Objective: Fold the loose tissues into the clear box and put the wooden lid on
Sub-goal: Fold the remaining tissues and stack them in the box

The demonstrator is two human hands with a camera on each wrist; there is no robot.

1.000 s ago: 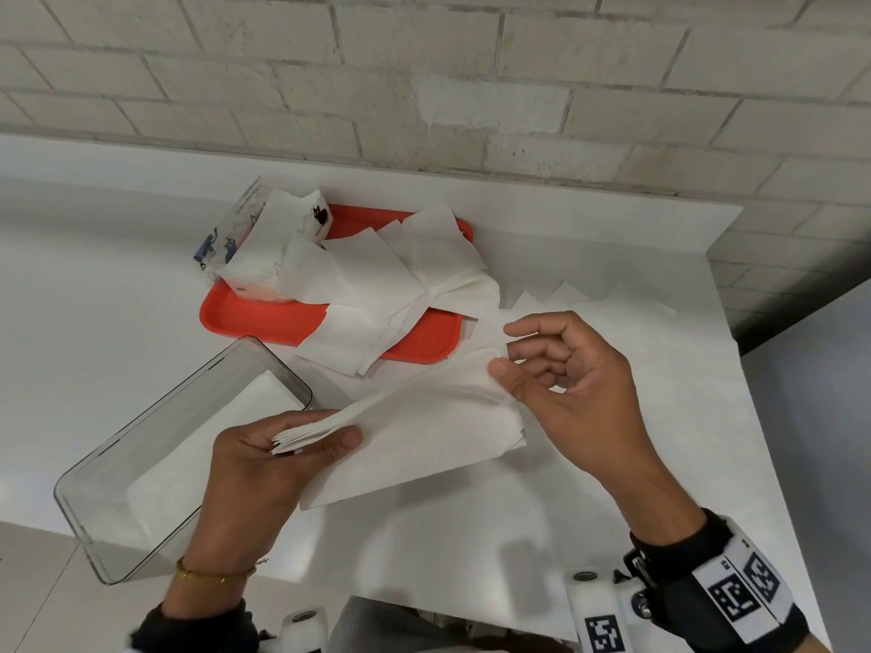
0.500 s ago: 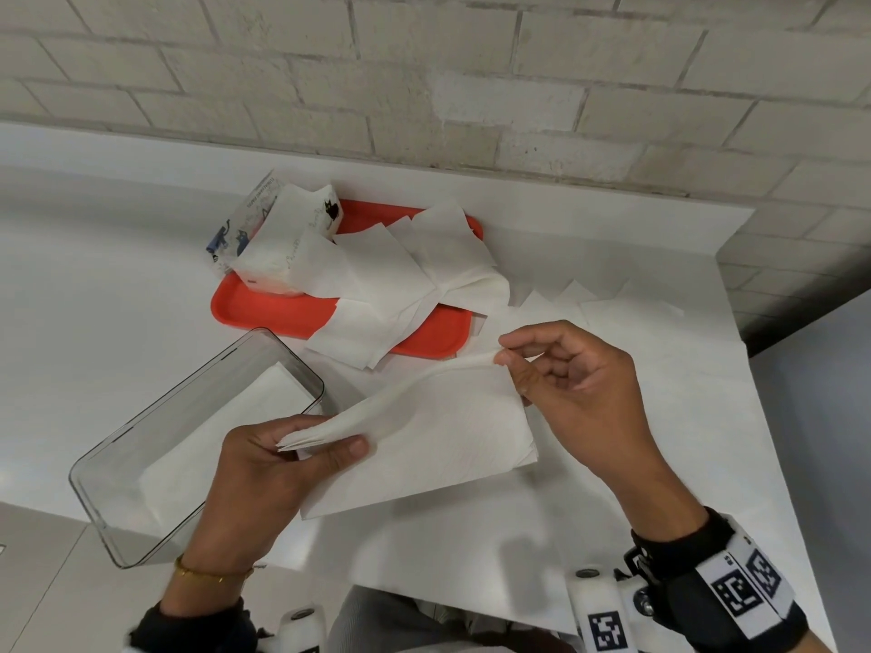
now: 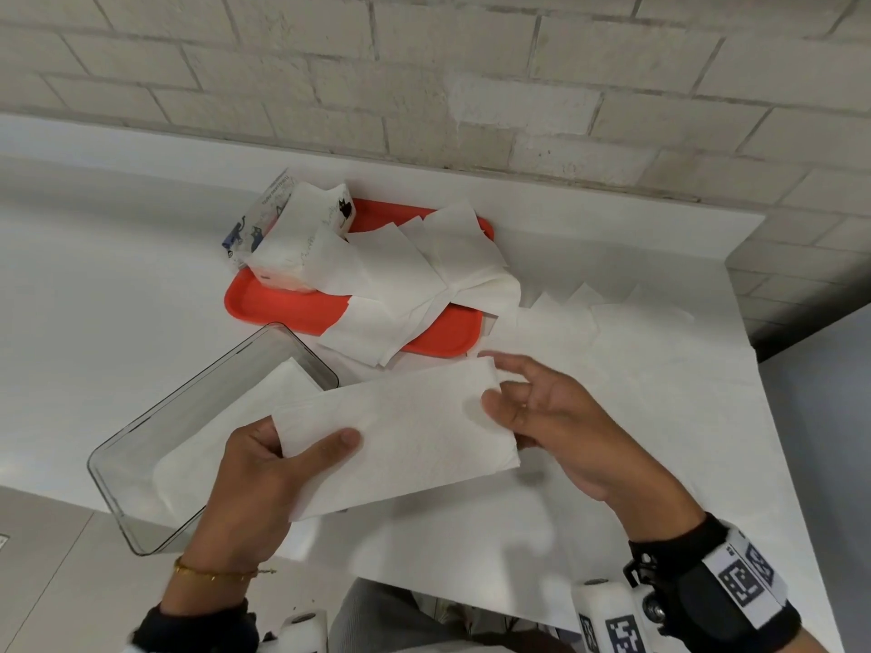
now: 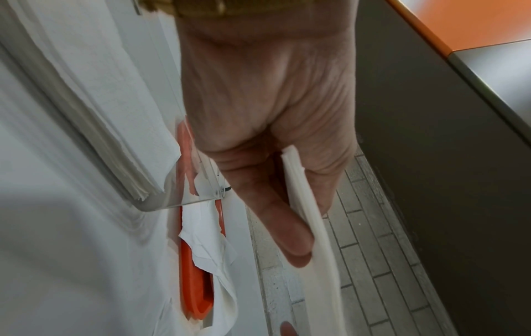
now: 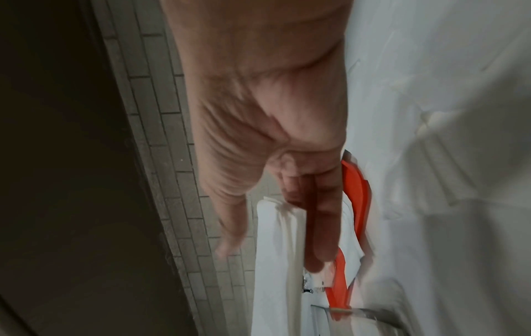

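A folded tissue is held above the white surface, pinched at its left end by the left hand and at its right end by the right hand. The clear box, tissues inside, lies at 9 o'clock; the red tray of loose tissues at 12.

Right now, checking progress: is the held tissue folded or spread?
Folded: the tissue is a layered strip; the left hand pinches stacked edges.
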